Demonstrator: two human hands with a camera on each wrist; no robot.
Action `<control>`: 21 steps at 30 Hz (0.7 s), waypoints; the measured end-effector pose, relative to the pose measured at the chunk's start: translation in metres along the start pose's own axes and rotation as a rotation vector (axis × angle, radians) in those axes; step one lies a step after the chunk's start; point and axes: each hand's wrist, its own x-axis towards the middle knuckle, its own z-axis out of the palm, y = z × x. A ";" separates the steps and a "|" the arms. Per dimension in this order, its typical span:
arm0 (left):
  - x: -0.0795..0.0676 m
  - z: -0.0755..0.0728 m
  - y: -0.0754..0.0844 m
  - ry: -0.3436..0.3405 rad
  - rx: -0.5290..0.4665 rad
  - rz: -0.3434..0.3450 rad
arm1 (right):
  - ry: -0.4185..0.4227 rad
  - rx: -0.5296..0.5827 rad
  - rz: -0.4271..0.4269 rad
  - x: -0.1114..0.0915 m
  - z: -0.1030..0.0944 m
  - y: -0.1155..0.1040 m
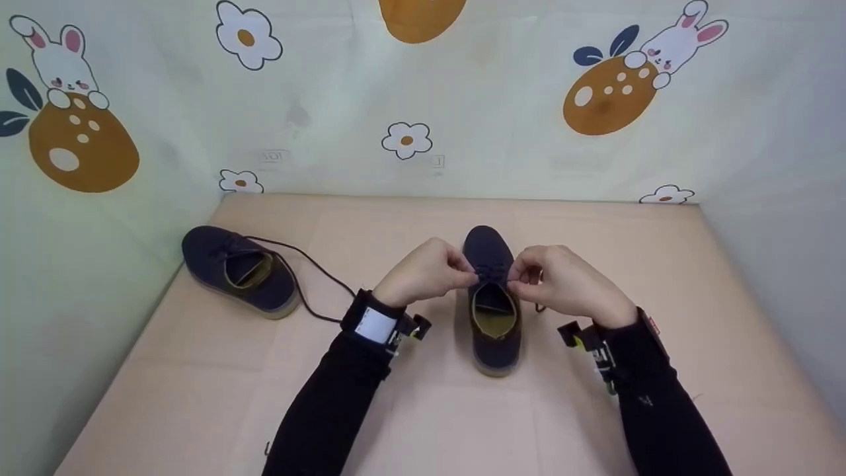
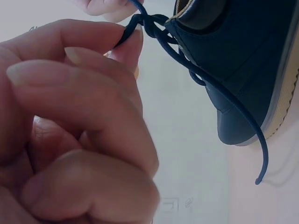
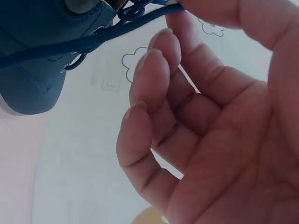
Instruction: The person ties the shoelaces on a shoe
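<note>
A dark blue lace-up shoe [image 1: 488, 246] stands on the table between both hands, toe pointing away. My left hand [image 1: 426, 270] is at the left of its lacing. Thumb and forefinger pinch a dark blue shoelace [image 2: 131, 29] close to a knot or crossing over the shoe's tongue, in the left wrist view. A lace end [image 2: 243, 112] hangs down past the shoe's side. From the right, my right hand [image 1: 570, 283] pinches the lace [image 3: 122, 27] between thumb and forefinger; its other fingers are loosely bent.
A second dark shoe [image 1: 206, 259] sits on the left of the table [image 1: 396, 218], toe toward the back left. Its long lace [image 1: 305, 254] trails right toward my left wrist. Behind stands a pale backdrop [image 1: 330, 99] printed with flowers and rabbits.
</note>
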 end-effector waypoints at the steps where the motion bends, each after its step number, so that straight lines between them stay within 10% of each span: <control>1: 0.000 0.000 0.000 0.001 -0.001 0.003 | 0.010 0.002 0.003 0.000 0.000 0.000; 8: 0.000 0.001 0.002 0.032 0.011 0.024 | 0.062 0.004 0.012 0.014 0.003 0.009; 21: 0.000 -0.001 0.002 0.034 0.042 0.003 | -0.231 -0.018 -0.021 0.060 -0.001 0.022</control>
